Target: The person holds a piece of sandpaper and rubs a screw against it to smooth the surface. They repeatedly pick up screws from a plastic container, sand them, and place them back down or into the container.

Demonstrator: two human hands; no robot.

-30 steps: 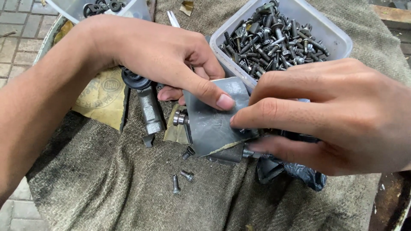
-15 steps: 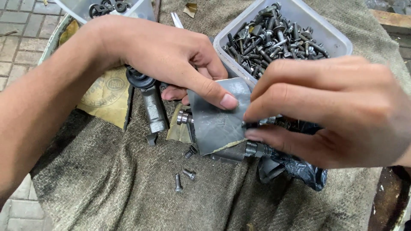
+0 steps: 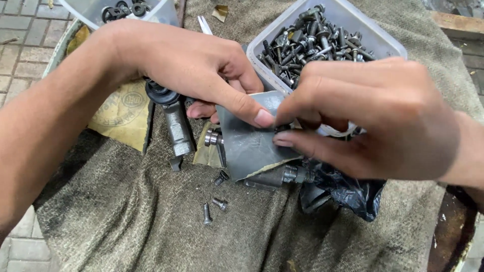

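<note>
Right hand [image 3: 368, 116] shifted left, now pinching grey sheet [image 3: 247, 141] with left hand [image 3: 196, 65]; slipping grip could knock loose screws [image 3: 214, 204] off cloth [image 3: 126, 226].

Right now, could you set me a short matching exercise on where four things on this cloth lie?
Things:
1. grey sheet
2. tub of bolts
3. loose screws
4. black bag

Places:
A. top right
B. pinched between left hand and right hand
C. under the right hand
D. on the cloth below the sheet

Pairs: 1-B, 2-A, 3-D, 4-C
</note>
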